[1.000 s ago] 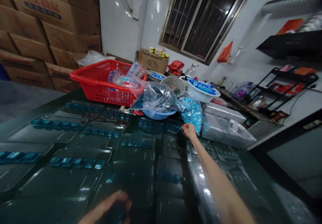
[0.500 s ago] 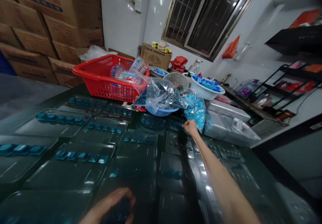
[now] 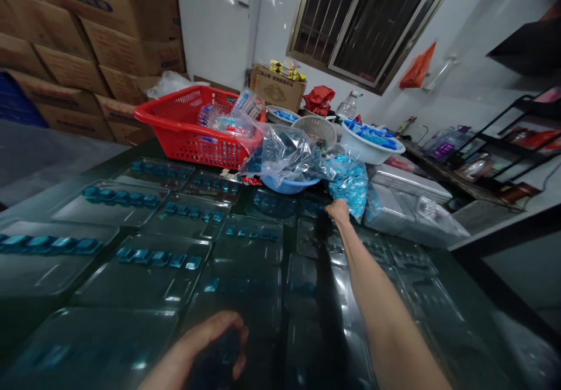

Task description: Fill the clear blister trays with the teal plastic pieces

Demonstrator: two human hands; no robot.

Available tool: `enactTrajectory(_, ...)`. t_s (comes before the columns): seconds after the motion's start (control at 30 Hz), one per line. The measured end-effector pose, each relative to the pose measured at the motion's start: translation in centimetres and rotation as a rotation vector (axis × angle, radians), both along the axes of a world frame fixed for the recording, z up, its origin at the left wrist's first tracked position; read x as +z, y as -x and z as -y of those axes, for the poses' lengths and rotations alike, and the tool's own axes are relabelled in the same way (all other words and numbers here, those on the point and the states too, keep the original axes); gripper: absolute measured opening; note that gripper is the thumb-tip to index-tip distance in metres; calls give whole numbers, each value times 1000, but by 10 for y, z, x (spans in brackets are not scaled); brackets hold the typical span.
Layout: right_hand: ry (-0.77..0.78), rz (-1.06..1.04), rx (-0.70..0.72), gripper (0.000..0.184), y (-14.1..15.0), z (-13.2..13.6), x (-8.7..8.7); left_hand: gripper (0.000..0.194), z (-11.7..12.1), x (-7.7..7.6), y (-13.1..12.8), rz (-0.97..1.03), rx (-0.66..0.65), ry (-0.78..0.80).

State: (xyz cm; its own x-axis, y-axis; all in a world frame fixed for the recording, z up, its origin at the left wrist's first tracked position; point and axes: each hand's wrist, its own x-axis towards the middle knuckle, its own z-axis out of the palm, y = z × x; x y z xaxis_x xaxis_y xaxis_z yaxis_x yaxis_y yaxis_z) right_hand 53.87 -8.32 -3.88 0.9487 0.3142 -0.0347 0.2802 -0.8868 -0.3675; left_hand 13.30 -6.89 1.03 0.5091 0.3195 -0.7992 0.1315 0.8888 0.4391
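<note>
Several clear plastic trays lie in rows on a dark green table, many with a line of small translucent blue pieces. My right hand reaches far forward to a tray beside a clear bag of blue-and-white small pieces. Its fingers are pinched together; whatever they hold is too small to make out. Low in the foreground my left hand is cupped above the nearer trays, fingers curled round a dark, shadowed hollow. What lies in that palm cannot be made out.
Behind the trays stand a red plastic basket with clear packs inside, a blue basin under a plastic bag, and a white basin of blue packets. Silvery boxes sit at the right. Stacked cartons rise at the left.
The view has shifted, so the table's contents appear somewhat further right and higher. My right hand stays pinched near the same far tray; my left stays curled in the foreground.
</note>
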Motion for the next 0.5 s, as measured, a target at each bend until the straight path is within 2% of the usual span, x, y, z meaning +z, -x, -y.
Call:
enactTrajectory(0.13,-60,17,26,25,22,6,12,30,-3,-9,9,196,-34,61)
enactTrajectory(0.23,-144,36,141,23,44,13,27,40,-8,-17,17,306,-10,55)
enactTrajectory(0.3,-204,46,228,30,69,21,37,44,-11,-19,21,323,8,58)
enactTrajectory(0.37,-268,31,357,36,107,32,45,46,-11,-19,21,319,22,65)
enactTrajectory(0.43,-312,-18,509,34,158,47,53,47,-10,-18,20,308,25,68)
enactTrajectory(0.47,-332,-56,609,30,186,54,56,47,-9,-18,19,304,23,69)
enactTrajectory(0.5,-369,-127,795,27,213,60,60,48,-7,-18,17,302,16,72)
